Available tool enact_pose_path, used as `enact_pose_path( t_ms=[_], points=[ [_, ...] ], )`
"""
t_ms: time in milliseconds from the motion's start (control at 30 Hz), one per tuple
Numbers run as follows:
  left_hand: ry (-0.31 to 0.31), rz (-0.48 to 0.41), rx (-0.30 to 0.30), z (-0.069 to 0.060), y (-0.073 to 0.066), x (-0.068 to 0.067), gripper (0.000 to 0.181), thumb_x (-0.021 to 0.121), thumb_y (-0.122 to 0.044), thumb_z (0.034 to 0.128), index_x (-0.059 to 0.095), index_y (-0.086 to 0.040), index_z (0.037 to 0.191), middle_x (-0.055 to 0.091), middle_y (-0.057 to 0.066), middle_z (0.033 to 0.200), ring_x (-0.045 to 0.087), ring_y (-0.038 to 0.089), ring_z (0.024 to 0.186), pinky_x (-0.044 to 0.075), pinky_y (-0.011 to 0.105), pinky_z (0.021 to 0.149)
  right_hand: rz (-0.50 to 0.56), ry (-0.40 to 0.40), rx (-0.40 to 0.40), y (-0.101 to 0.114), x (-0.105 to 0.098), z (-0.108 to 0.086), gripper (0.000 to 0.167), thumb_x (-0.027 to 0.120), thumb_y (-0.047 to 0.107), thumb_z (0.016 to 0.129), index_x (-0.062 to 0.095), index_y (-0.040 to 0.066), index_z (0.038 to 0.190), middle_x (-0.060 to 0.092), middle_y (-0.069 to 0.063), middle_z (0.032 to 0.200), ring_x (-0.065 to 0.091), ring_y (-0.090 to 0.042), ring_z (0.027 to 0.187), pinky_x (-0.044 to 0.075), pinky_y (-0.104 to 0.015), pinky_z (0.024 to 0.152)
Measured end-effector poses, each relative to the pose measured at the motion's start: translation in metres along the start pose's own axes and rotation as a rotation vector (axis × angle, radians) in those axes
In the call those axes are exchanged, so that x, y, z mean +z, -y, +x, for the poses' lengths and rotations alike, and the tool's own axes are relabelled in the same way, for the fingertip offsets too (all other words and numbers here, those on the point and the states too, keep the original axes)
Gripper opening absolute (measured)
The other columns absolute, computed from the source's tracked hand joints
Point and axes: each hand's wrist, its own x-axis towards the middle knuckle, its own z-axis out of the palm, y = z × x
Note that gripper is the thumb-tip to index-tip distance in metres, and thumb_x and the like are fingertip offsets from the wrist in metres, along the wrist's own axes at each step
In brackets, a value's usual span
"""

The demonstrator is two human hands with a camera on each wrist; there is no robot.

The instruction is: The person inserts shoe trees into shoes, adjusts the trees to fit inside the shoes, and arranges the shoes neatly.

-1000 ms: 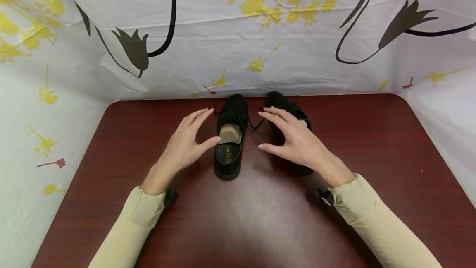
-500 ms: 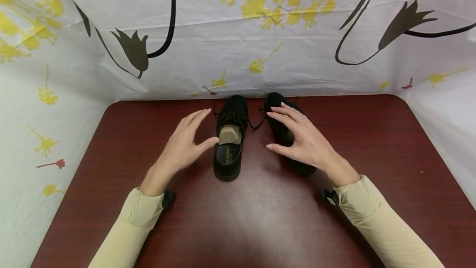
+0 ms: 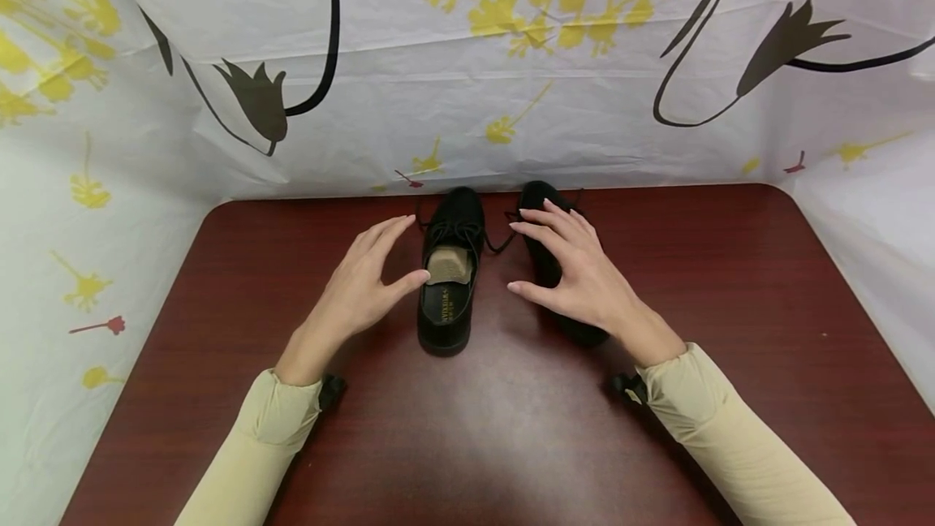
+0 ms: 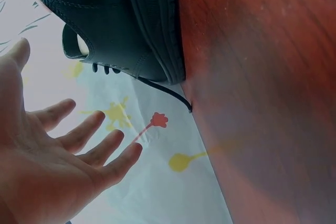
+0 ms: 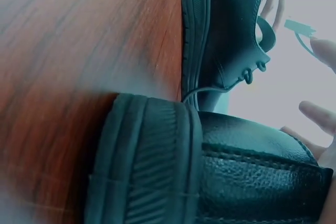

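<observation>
Two black lace-up shoes stand on a reddish-brown table, toes toward the back. The left shoe (image 3: 454, 217) shows a tan patch and gold lettering inside. My left hand (image 3: 355, 286) hovers at its left side, fingers spread and bent a little, and the left wrist view shows a gap between hand and shoe (image 4: 105, 14). Above the right shoe (image 3: 542, 254), partly covering it, is my right hand (image 3: 577, 270), with fingers apart. The right wrist view has that shoe's heel (image 5: 252, 182) close up; whether the hand touches the shoe cannot be told.
A dark shoelace (image 3: 500, 246) lies between the shoes. Behind the table (image 3: 467, 428) hangs a white cloth (image 3: 409, 120) with yellow and dark flower prints, which also covers both sides. Small black devices are strapped at both wrists.
My right hand shifts slightly right, then back left over the right shoe. The left hand stays almost still, and both shoes keep their places.
</observation>
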Motion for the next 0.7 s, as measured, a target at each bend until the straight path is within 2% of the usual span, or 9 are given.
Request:
enact_pose_path(
  t_ms=[233, 433, 700],
  points=[
    [0.000, 0.021, -0.005, -0.002, -0.001, -0.005, 0.078, 0.068, -0.052, 0.0905, 0.035, -0.025, 0.156, 0.035, 0.008, 0.156, 0.032, 0.031, 0.143, 0.034, 0.056, 0.109, -0.022, 0.032, 0.033, 0.002, -0.007, -0.002, 0.074, 0.083, 0.036, 0.079, 0.054, 0.014, 0.143, 0.046, -0.012, 0.148, 0.025, -0.032, 0.148, 0.015, -0.055, 0.118],
    [0.006, 0.073, 0.009, -0.002, 0.002, -0.006, 0.082, 0.068, -0.056, 0.0890, 0.032, -0.026, 0.157, 0.034, 0.009, 0.157, 0.030, 0.032, 0.144, 0.031, 0.056, 0.111, -0.079, 0.059, 0.047, -0.003, -0.013, -0.007, 0.082, 0.083, 0.041, 0.079, 0.048, 0.015, 0.149, 0.041, -0.011, 0.153, 0.023, -0.034, 0.148, 0.015, -0.056, 0.118],
    [0.019, 0.131, 0.010, -0.005, 0.007, -0.006, 0.088, 0.067, -0.060, 0.0877, 0.028, -0.024, 0.159, 0.028, 0.011, 0.160, 0.020, 0.035, 0.148, 0.024, 0.064, 0.111, -0.120, 0.063, 0.055, -0.010, -0.019, -0.017, 0.087, 0.083, 0.043, 0.078, 0.044, 0.016, 0.152, 0.036, -0.013, 0.156, 0.021, -0.036, 0.148, 0.016, -0.058, 0.117]
  ],
)
